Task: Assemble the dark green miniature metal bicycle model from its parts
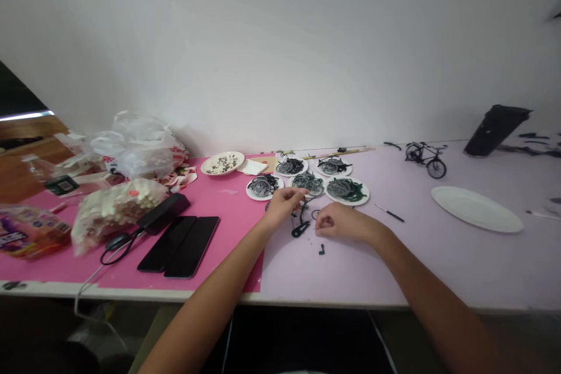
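My left hand (pixel 283 208) has its fingers closed on a dark toy bicycle part (pixel 300 229), thin and branched, just above the table. A wider black piece shows at its lower end; the rest is partly behind my fingers. Close by on the right, my right hand (pixel 339 222) is curled with thumb and fingertips together. Whatever may be between them is too small to make out. A small black bent piece (pixel 322 249) lies on the table below my right hand. Behind my hands, small white plates hold grey wheels (pixel 309 184) and green parts (pixel 362 193).
A small screwdriver (pixel 390 213) and an oval white plate (pixel 477 209) lie to the right. An assembled toy bicycle (pixel 426 158) stands near the wall, by a black container (pixel 495 130). Two phones (pixel 193 245), a stuffed plastic bag (pixel 116 210) and white bags (pixel 135 146) are on the left.
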Tool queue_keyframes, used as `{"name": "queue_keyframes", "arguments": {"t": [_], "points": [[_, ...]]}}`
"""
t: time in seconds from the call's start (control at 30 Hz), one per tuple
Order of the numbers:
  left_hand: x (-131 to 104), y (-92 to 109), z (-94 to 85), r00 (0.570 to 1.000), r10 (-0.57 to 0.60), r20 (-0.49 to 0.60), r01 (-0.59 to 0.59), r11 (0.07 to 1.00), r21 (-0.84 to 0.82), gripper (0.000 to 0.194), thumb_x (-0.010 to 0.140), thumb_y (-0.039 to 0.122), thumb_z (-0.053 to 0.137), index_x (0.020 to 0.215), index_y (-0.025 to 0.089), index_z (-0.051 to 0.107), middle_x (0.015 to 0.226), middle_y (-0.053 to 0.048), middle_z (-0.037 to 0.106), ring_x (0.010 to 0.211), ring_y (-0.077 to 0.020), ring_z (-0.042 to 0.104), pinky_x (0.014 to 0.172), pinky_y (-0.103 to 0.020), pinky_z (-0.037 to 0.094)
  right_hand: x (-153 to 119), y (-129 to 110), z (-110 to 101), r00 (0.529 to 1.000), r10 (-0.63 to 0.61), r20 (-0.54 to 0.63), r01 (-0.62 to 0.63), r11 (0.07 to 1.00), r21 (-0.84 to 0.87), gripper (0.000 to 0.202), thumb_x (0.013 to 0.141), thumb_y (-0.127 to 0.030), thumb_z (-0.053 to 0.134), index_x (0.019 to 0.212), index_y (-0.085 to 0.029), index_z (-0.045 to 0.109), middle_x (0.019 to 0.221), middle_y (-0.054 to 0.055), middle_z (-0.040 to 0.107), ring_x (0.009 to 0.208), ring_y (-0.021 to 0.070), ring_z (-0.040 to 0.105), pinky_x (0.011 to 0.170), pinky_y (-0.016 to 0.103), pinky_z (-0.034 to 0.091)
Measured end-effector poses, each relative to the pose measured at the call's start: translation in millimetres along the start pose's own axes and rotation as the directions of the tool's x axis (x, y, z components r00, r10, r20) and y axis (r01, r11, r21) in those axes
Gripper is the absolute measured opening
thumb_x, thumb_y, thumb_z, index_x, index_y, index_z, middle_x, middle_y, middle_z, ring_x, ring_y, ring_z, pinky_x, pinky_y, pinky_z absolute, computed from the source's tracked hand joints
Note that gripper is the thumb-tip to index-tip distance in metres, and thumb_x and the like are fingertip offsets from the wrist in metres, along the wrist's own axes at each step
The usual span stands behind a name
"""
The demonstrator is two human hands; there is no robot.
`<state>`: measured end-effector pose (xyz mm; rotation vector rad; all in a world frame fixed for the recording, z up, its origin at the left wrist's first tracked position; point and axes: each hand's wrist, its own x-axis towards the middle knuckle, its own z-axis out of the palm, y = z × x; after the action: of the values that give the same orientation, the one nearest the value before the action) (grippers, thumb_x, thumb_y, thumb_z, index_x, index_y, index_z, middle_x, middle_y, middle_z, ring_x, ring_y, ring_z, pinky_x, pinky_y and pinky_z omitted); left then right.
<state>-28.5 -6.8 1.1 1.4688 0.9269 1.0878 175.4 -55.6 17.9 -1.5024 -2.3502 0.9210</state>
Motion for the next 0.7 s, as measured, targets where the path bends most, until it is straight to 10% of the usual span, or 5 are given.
{"name": "queue_keyframes", "arguments": {"t": [0.7], "points": [[-2.4,5.0,0.2,1.000,-0.019,-0.019,0.020,0.998,0.062,0.049,0.073,0.063,0.082,0.079,0.015,0.074,0.060,0.001,0.059,0.052,-0.0100,0.050,0.053,-0.025,0.034,3.3,7.7,1.4,0.999,0.022,-0.030,-0.022,1.000,0.015,0.029,0.085,-0.040,0.063,0.065,-0.020,0.056,0.058,-0.005,0.036,0.052,0.0114,0.028,0.053,0.030,0.020]]}}
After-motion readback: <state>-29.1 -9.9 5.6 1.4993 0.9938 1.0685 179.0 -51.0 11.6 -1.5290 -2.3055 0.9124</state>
